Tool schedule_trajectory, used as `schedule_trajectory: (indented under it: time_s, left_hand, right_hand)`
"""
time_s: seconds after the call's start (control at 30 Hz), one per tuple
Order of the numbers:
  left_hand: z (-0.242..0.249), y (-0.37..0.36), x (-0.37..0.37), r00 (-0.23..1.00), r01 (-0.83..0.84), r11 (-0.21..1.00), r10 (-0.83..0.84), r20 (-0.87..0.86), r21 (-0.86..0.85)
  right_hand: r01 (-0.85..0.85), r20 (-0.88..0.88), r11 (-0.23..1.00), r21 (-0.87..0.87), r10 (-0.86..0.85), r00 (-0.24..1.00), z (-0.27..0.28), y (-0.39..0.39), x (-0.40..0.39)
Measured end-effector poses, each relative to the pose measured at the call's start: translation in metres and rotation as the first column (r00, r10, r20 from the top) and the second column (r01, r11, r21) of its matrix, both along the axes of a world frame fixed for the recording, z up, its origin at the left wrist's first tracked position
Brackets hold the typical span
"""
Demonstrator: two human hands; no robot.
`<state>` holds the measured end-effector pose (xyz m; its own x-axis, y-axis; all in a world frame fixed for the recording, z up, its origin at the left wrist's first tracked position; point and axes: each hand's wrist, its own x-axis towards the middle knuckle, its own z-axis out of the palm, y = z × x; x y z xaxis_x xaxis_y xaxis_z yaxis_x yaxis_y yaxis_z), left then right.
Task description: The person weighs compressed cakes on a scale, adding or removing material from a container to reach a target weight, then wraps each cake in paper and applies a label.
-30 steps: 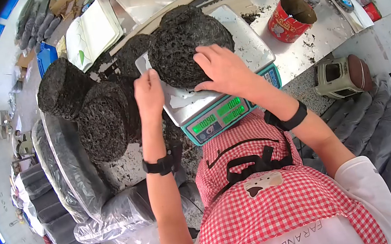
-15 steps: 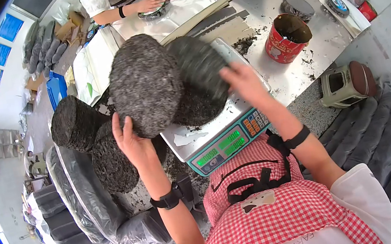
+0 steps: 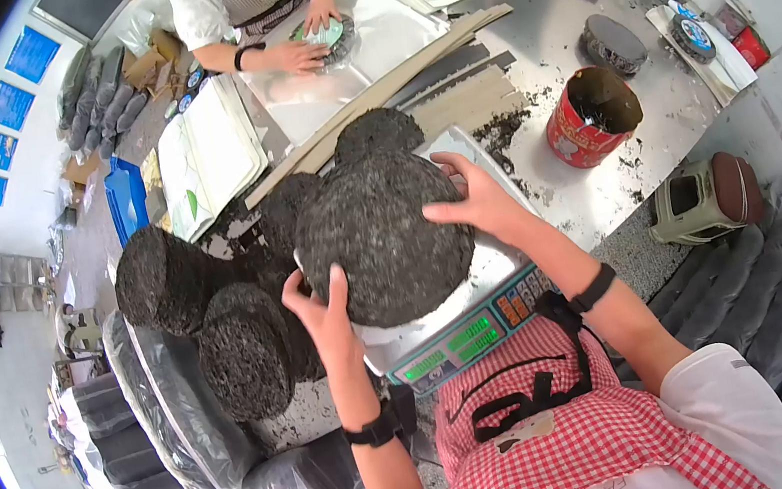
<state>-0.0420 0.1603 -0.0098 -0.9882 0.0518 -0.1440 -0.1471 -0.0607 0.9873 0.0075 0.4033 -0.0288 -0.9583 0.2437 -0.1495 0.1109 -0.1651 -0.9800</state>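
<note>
Between my two hands is a large round dark cake [image 3: 385, 240] of pressed, leafy-looking material, over the metal pan of a digital scale [image 3: 461, 340]. My left hand [image 3: 326, 317] grips its left edge, thumb on the front face. On the right edge, my right hand [image 3: 476, 193] holds it with the thumb across the face. The cake hides most of the pan. Another dark cake [image 3: 376, 133] shows just behind it. More dark cakes stand at the left, among them a thick one [image 3: 159, 279] and a rough one [image 3: 244, 357].
A red tin [image 3: 592, 118] and a dark round disc [image 3: 614, 44] stand on the metal table [image 3: 670, 117]. Across it, a co-worker's hands [image 3: 306, 50] press a wrapped round cake. Paper stacks [image 3: 211, 155], long strips [image 3: 389, 93] and a stool [image 3: 708, 197] are nearby.
The two cakes that were apart are no longer seen side by side; one large cake face is now held over the scale. My right hand has come onto its right edge; both hands sit lower.
</note>
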Motion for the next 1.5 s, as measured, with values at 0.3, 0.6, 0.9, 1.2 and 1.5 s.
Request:
schedule_trajectory:
  time_s: [0.3,0.6,0.9,1.2,1.5]
  left_hand:
    - [-0.013,-0.008,-0.003,0.936,0.322,0.941,-0.333,-0.111,-0.109]
    - [-0.013,-0.112,-0.015,0.857,-0.512,0.568,0.286,-0.429,-0.644]
    - [-0.079,-0.281,0.003,0.734,-0.529,0.821,0.570,0.370,-0.215]
    - [-0.021,-0.269,0.001,0.841,-0.540,0.724,0.477,0.254,0.429]
    - [0.015,-0.178,0.026,0.966,-0.210,0.728,0.259,0.021,0.653]
  right_hand:
    - [-0.216,-0.084,0.954,0.210,0.238,0.968,0.010,0.024,0.029]
    - [0.295,-0.089,0.735,-0.611,-0.434,0.897,-0.109,0.190,-0.076]
    - [0.667,0.387,0.742,0.069,-0.636,0.668,-0.255,0.204,-0.084]
    - [0.633,-0.242,0.667,0.394,-0.589,0.771,-0.048,0.124,-0.025]
    - [-0.156,-0.270,0.444,0.883,0.749,0.605,0.073,-0.234,-0.031]
